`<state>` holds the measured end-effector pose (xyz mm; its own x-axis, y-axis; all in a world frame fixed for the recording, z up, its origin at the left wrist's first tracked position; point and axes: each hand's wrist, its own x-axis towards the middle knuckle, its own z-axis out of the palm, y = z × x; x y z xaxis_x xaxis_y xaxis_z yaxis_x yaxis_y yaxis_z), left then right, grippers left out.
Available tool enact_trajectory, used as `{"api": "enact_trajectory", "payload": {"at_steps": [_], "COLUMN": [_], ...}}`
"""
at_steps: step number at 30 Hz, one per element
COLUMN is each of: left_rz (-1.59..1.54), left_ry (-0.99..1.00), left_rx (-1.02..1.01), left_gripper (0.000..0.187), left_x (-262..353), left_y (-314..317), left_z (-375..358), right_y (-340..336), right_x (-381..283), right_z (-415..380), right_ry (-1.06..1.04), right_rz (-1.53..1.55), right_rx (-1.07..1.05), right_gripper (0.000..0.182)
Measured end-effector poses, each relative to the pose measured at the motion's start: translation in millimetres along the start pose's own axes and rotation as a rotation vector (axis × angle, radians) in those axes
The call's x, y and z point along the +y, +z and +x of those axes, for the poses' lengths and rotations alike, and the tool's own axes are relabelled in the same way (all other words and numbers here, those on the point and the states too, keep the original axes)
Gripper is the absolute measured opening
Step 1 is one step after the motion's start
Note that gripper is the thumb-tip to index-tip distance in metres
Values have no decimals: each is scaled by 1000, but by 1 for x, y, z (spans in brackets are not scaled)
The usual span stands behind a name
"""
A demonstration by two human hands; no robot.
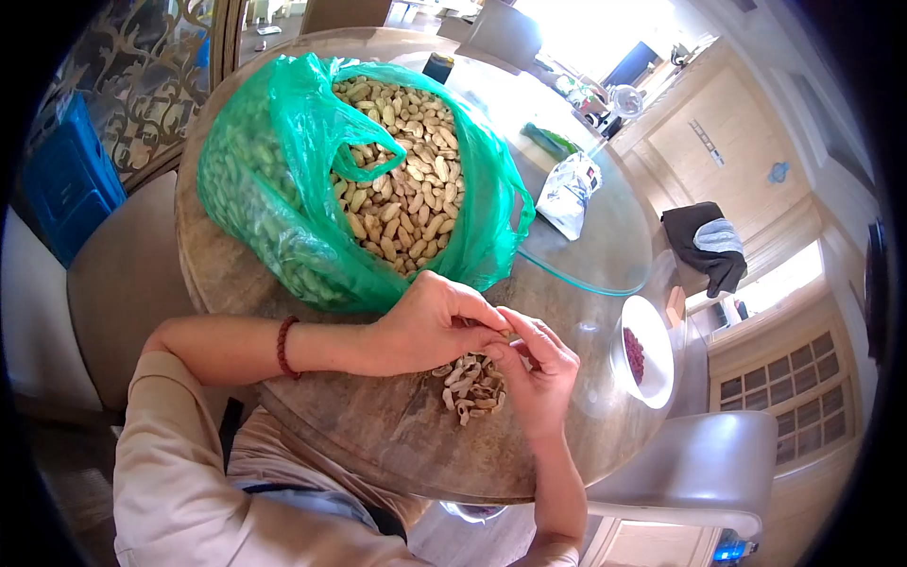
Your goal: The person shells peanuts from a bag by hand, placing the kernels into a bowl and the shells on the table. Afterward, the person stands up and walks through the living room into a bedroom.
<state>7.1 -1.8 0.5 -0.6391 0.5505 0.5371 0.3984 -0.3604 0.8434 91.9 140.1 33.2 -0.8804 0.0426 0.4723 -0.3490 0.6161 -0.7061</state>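
Both hands meet over the round table (378, 425), fingertips pinched together around a small piece, probably a peanut, mostly hidden by the fingers. My left hand (435, 326), with a red beaded bracelet on its wrist, is closed at the fingertips. Facing it from the right, my right hand (540, 373) is pinched too. Beneath them lies a small pile of empty peanut shells (472, 386). Just beyond my left hand stands an open green plastic bag (312, 189) full of unshelled peanuts (416, 180). A white bowl (659, 378) with red peanut kernels (633, 354) sits to the right.
A glass turntable (605, 274) carries a silver-white packet (570, 194) and a green packet (548, 142). A dark-capped jar (437, 67) stands behind the bag. Chairs (690, 463) surround the table, and a blue bin (71, 180) is at the left.
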Motion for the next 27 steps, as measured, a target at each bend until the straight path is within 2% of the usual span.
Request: {"api": "enact_trajectory", "payload": {"at_steps": [2,8,9,13,18,20,21,22,27], "left_rz": [17,73,74,58,-55,-296,-296,-336,-336], "left_ry": [75,128,125,96,-12,-217,-216,-218,-241], "left_rx": [16,27,26,18,2,-53,-55,-38,-74], "left_gripper": [14,11,11,9,9,10,10,12,18], "left_x": [1,10,10,14,13,20,20,18,14], "left_y": [1,1,1,1,1,0,-1,-1,-6], "left_z": [-1,-2,-2,-3,-1,1,2,3,5], "right_y": [1,2,3,4,0,-3,-4,-4,-6], "right_x": [-2,-2,-2,-3,1,10,12,12,13], "right_z": [-1,-3,-4,-5,-3,-4,-3,-2,4], "right_ry": [-22,-154,-208,-207,-37,12,60,68,60], "right_rz": [-18,-76,-95,-68,64,168,272,275,349], "right_rx": [10,52,66,78,36,38,38,51,31], "right_gripper": [33,29,29,28,32,32,32,23,13]}}
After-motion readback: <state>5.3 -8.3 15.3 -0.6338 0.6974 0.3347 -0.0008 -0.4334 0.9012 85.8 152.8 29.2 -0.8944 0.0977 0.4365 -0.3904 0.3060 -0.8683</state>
